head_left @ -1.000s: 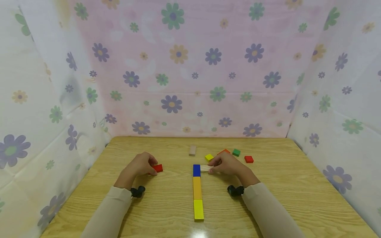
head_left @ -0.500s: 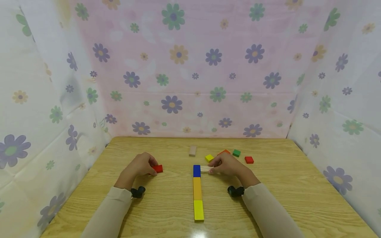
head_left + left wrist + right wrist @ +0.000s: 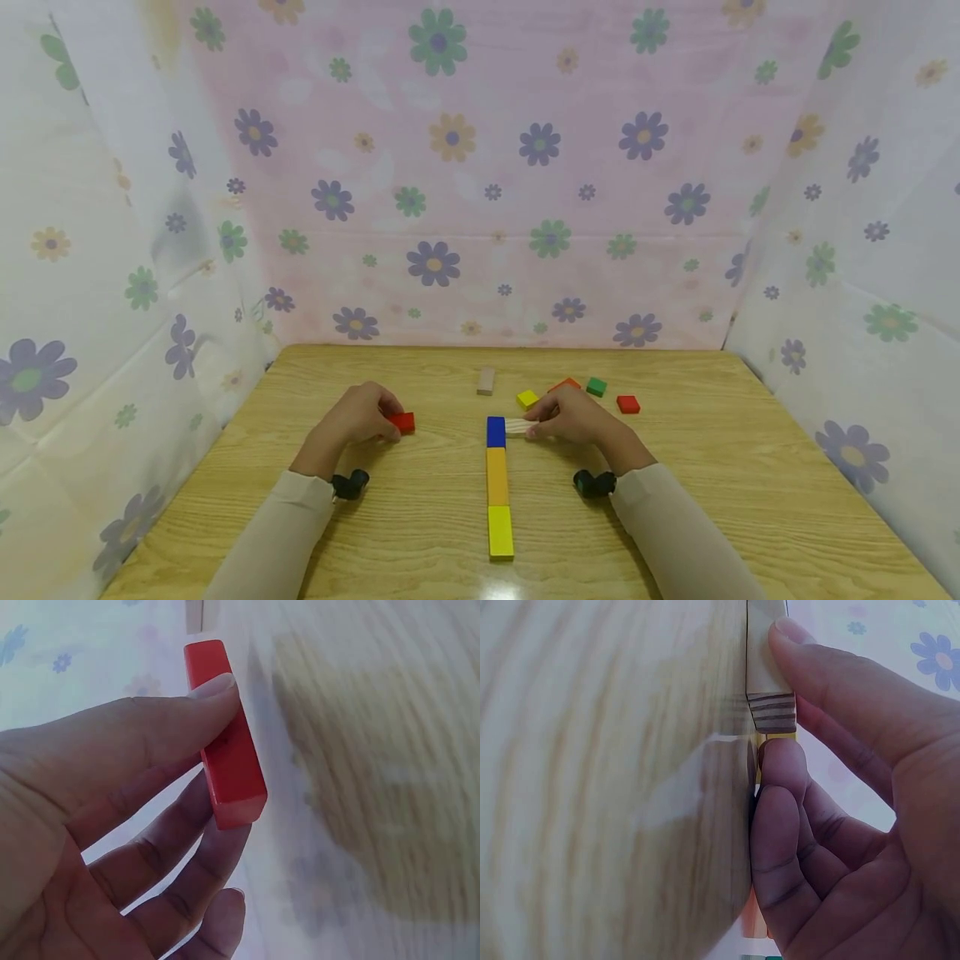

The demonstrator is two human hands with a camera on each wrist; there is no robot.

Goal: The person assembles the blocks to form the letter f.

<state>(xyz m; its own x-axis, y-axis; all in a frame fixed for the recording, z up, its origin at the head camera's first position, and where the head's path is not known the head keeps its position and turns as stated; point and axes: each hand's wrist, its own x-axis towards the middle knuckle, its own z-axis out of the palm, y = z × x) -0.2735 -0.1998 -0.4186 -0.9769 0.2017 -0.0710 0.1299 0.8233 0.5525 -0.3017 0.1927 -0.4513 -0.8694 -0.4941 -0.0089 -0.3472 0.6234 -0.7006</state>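
Between thumb and fingers my left hand [image 3: 362,414] pinches a red block [image 3: 232,761], left of the row of blocks. My right hand [image 3: 573,414] holds a plain wooden block [image 3: 517,426] flat on the table, its left end against the blue block [image 3: 496,432]. That blue block heads a straight row running toward me, followed by an orange block [image 3: 497,477] and a yellow block [image 3: 500,533]. In the right wrist view the thumb presses the side of the plain block [image 3: 769,652], whose striped end grain shows.
Behind the row lie a pale wooden block [image 3: 486,381], a small yellow block [image 3: 528,400], an orange-red block [image 3: 566,384] partly behind the right hand, a green block [image 3: 597,387] and a red block [image 3: 628,404]. Flowered cloth [image 3: 465,208] hangs around the table's back and sides.
My left hand has shifted slightly to the right with the red block. The right hand and the row of blocks stay in place.
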